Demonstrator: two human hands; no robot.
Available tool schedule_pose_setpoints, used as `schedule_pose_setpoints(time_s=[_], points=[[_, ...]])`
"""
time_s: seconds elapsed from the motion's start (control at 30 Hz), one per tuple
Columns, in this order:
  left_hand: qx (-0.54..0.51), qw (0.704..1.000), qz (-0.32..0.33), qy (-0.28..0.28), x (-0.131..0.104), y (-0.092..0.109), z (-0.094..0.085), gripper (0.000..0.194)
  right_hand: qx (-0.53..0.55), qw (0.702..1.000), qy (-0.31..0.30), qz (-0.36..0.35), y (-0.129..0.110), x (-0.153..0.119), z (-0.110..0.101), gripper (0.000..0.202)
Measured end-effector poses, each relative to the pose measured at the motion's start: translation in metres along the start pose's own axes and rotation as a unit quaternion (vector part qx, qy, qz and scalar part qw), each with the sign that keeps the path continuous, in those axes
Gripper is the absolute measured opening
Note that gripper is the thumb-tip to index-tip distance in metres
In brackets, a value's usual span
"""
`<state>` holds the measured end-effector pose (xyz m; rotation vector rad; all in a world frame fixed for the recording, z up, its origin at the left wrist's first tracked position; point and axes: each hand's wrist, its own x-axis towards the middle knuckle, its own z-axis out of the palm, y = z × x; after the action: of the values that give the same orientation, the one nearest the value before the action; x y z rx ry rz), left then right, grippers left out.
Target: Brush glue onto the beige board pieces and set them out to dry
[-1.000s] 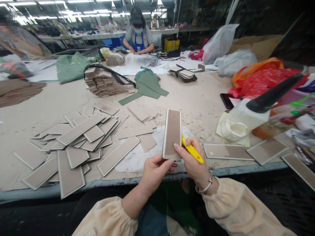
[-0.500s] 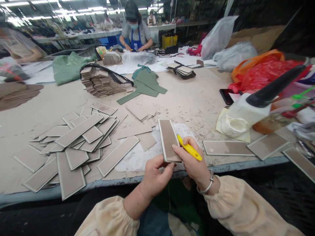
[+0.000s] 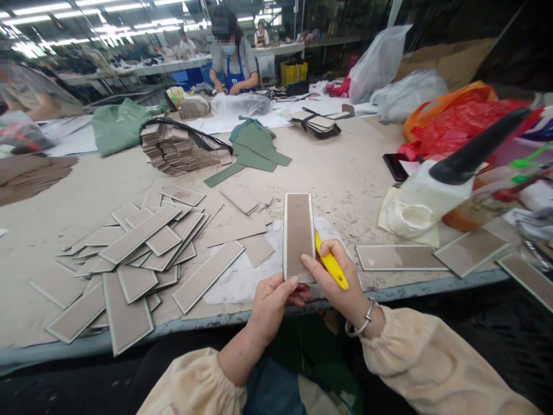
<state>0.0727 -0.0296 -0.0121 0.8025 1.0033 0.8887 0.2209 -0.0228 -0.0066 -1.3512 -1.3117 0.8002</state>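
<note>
While both hands pinch brown panel (image 3: 298,230), yellow tool (image 3: 333,268) lies in R hand (image 3: 343,279)

Containers first: white bottle (image 3: 447,193) w/ black spout is on R side of table (image 3: 345,167); its content I cannot see. Amber-coloured container (image 3: 458,220), partly hidden, is just beside. Red bag (image 3: 464,129) bulges, but what is in it – cannot tell.

The panel is near the table's front edge, in front of white sheet (image 3: 239,282). L hand (image 3: 270,302) has its thumb at the near short end, other fingers curled underneath – closed, w/ only panel btwn. R thumb presses on the lower R part of the face; other R fingers are bent round the yellow handle.

Pale-bordered face is turned to the person. Long axis runs away from the body, approx. straight; far end points just R of green pieces (image 3: 257,147).
</note>
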Motion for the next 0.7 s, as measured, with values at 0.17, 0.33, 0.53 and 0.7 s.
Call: schedule_pose_setpoints(time_s=[0.17,0.33,0.53,0.7], points=[[-0.017,1.000,-0.010,0.009,0.000,0.003,0.000,0.031,0.048,0.997,-0.049,0.025,0.003,-0.005,-0.001,0.030],[0.034,0.999,-0.012,-0.026,-0.001,-0.005,-0.001,0.037,0.098,0.994,-0.020,0.037,0.008,0.004,-0.004,0.031],[0.055,0.997,-0.045,-0.040,-0.002,-0.017,0.002,0.043,0.121,0.991,0.056,0.032,0.005,0.017,-0.020,0.035],[0.065,0.995,-0.061,-0.037,-0.004,-0.020,0.005,0.045,0.152,0.984,0.089,0.031,0.003,0.024,-0.031,0.036]])
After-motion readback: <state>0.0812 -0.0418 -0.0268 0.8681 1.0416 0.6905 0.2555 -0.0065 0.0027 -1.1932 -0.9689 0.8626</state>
